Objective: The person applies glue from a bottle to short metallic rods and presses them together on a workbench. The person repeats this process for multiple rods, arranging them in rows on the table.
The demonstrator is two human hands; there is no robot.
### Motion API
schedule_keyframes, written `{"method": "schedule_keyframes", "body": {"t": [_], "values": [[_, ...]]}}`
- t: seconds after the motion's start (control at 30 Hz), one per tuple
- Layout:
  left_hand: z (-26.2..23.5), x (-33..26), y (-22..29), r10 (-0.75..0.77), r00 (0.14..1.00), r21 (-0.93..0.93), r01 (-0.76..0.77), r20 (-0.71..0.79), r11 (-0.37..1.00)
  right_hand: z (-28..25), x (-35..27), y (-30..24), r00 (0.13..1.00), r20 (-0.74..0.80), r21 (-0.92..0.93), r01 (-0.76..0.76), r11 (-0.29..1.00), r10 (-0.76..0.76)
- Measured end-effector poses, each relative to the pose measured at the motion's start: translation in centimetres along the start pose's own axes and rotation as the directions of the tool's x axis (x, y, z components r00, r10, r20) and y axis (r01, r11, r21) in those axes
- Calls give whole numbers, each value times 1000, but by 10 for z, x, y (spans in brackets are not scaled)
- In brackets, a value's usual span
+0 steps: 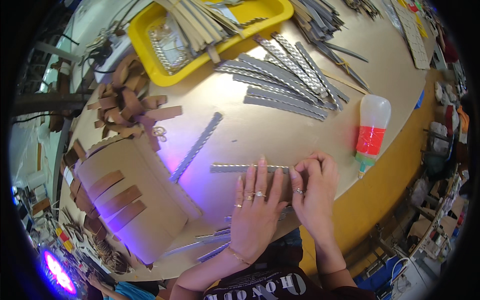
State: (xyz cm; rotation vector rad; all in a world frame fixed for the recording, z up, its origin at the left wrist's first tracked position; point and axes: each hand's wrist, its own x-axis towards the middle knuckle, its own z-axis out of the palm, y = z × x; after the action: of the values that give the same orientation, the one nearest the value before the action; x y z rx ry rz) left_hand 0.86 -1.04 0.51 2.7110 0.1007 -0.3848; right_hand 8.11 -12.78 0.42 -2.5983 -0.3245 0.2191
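A grey strip edged with a silver braided cord (226, 168) lies crosswise on the table in front of me. My left hand (254, 217) rests palm down beside it, its fingers stretched out and their tips on the strip. At the strip's right end, my right hand (316, 192) pinches it between thumb and fingers; the fingers partly hide that end. Another braided grey strip (196, 146) lies slanted to the left. Several more strips (215, 237) lie near the table's front edge, partly covered by my left hand and forearm.
A pile of braided strips (290, 75) lies farther back, beside a yellow tray (175, 77) holding tan strips. To the right stands a glue bottle (372, 127) with a red band, nozzle down. Brown leather strips (127, 100) and a cardboard piece (145, 200) occupy the left.
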Motion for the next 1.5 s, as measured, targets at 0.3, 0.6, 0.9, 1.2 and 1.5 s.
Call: {"method": "schedule_keyframes", "body": {"t": [0.3, 0.6, 0.9, 1.2, 1.5], "values": [[-3, -1, -7, 43, 992, 15, -42, -117, 999, -16, -2, 24, 995, -77, 301, -40, 953, 65], [1, -2, -13, -24, 952, -266, -60, -304, 962, -77, 37, 55, 875, -462, -278, -300, 913, 147], [14, -30, -39, -90, 838, -451, -195, -537, 871, -76, 31, 66, 967, -98, 803, -63, 592, 236], [13, -42, -61, -242, 785, -292, 82, -571, 953, -19, 18, 11, 912, -407, 632, 241, 737, 51], [19, -38, -74, -225, 791, -370, -2, -568, 929, -2, 11, -4, 894, -447, 454, 256, 853, -31]]}}
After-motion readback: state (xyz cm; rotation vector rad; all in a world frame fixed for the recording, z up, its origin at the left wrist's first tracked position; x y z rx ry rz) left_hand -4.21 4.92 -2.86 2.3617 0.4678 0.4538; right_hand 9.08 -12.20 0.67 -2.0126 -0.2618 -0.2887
